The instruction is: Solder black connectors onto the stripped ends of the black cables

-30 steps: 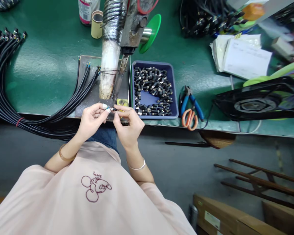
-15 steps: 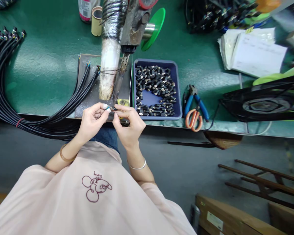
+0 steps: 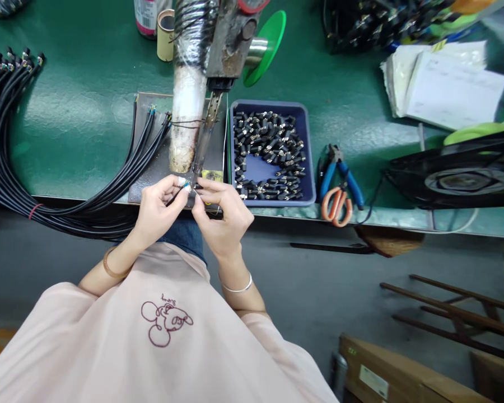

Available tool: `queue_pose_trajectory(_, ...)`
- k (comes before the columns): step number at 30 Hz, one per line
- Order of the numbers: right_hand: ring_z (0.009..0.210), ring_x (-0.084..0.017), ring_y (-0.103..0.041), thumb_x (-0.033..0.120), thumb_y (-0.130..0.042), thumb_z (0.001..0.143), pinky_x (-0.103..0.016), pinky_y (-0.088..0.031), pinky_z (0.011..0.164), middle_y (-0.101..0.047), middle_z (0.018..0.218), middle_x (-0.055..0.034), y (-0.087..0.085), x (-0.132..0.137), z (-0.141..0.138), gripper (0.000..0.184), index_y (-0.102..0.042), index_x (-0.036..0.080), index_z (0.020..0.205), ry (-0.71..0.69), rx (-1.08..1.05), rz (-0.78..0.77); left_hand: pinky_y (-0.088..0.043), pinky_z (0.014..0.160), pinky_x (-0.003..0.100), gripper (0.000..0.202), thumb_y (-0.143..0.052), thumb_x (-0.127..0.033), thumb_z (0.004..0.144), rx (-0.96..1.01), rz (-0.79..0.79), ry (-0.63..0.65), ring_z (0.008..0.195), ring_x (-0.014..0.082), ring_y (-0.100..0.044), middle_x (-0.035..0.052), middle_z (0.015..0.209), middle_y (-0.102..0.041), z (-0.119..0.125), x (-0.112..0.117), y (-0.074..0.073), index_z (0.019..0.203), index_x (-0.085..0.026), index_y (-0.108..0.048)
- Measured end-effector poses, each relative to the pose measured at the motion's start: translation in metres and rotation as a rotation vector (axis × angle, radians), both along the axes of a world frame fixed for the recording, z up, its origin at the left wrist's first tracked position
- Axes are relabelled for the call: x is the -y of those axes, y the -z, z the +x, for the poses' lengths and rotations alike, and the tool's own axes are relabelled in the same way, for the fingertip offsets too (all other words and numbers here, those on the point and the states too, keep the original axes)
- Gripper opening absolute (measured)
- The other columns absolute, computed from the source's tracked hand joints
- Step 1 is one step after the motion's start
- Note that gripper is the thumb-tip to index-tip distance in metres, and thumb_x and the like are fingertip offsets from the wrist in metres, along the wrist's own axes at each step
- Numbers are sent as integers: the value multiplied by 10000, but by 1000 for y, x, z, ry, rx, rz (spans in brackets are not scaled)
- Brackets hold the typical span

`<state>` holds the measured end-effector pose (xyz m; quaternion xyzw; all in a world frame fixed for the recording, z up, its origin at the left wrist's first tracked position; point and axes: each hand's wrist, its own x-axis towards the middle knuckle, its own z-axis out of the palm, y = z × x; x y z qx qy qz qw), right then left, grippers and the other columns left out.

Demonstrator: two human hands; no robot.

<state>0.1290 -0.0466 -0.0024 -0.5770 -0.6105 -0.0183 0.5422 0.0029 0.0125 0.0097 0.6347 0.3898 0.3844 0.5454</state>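
My left hand pinches the stripped end of a black cable at the bench's front edge; a white cot covers one fingertip. My right hand is closed beside it, pinching a small black connector against the cable's coloured wires. Both hands meet just under the tip of a soldering iron fixed on a grey plate. Several more black cables lie across that plate.
A blue tray of small black connectors stands right of the plate. Blue pliers and orange scissors lie beyond it. A big cable bundle fills the left. Papers, a black fan, a green spool.
The hands have stayed pinched together under the iron tip with only slight finger shifts. The view has drifted a little, so the objects on the right sit further right.
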Motion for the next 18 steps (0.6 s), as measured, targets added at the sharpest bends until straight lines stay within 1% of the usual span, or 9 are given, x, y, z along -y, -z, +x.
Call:
queue_pose_trajectory(4, 848, -148, -763, 37, -634, 840, -255, -634, 746, -784, 1000, -69, 1, 2, 1, 198, -566, 219, 801, -28, 80, 9, -373, 498, 171, 151, -596, -242, 858, -40, -13, 25, 493, 57, -456, -53, 566, -491, -2, 1, 1, 738, -166, -544)
queue_pose_trajectory(9, 869, -164, -771, 56, -638, 857, -266, -637, 751, -787, 1001, -70, 2, 4, 3, 179, -584, 224, 829, -25, 123, 17, -379, 510, 177, 153, -591, -246, 865, -56, -5, 32, 501, 60, -463, -51, 572, -504, -2, 3, 0, 744, -166, -543)
queue_pose_trajectory(13, 871, -167, -775, 74, -658, 866, -263, -639, 738, -793, 964, -50, 1, 8, 2, 161, -614, 229, 862, -5, 118, 27, -393, 518, 179, 148, -619, -248, 863, -30, -9, 20, 515, 65, -483, -47, 588, -522, -3, 7, 1, 754, -168, -559)
queue_pose_trajectory(15, 849, -158, -778, 80, -666, 867, -238, -635, 706, -796, 946, -38, 0, 9, 1, 149, -633, 225, 870, 25, 54, 15, -410, 529, 181, 136, -643, -253, 853, -15, -4, -7, 520, 68, -501, -44, 601, -535, -4, 8, 3, 770, -165, -582)
queue_pose_trajectory(18, 798, -137, -777, 104, -658, 882, -202, -633, 670, -792, 936, -26, 0, 11, -2, 114, -644, 214, 851, 35, -185, -81, -426, 529, 183, 128, -675, -266, 846, 10, 17, -24, 517, 71, -515, -33, 615, -571, -7, 10, 6, 802, -154, -633)
